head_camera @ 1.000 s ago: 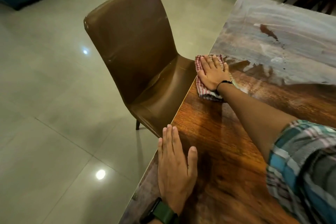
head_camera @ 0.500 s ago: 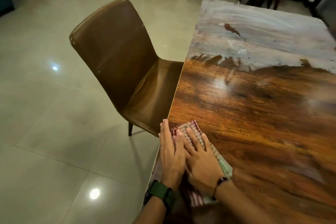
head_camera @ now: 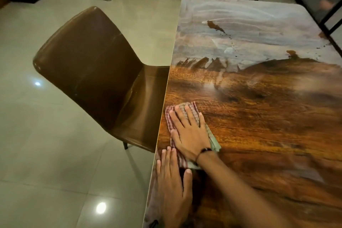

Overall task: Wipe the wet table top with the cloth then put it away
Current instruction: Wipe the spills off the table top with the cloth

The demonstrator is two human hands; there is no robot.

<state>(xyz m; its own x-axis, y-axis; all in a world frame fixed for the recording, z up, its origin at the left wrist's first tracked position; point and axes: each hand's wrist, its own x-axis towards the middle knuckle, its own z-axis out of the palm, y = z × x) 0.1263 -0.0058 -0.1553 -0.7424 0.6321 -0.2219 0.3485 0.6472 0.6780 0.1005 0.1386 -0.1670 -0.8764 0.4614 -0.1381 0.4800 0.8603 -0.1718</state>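
Under the right hand [head_camera: 190, 136] the checked cloth [head_camera: 187, 114] is lying flat on the table [head_camera: 259, 135], close to its left edge, and it is sitting further up the wood than half a second ago, when it was bunched lower down beside the person's body. Fingers that were overlapping the other hand then are now lying apart from it, spread and straight, pressing the cloth down with the palm rather than gripping it; red-and-white check is showing past the fingertips and a pale green corner is sticking out beside the wrist. Just behind that pressing hand, the left hand [head_camera: 173, 185] is resting flat on the table edge, fingers straight and together, its fingertips touching or nearly touching the cloth's near end. Beyond the cloth the wood is looking dark and wiped, while the far half is carrying a pale, streaky film. Left of the hands a brown chair [head_camera: 96, 76] is standing with its seat tucked against the table edge.
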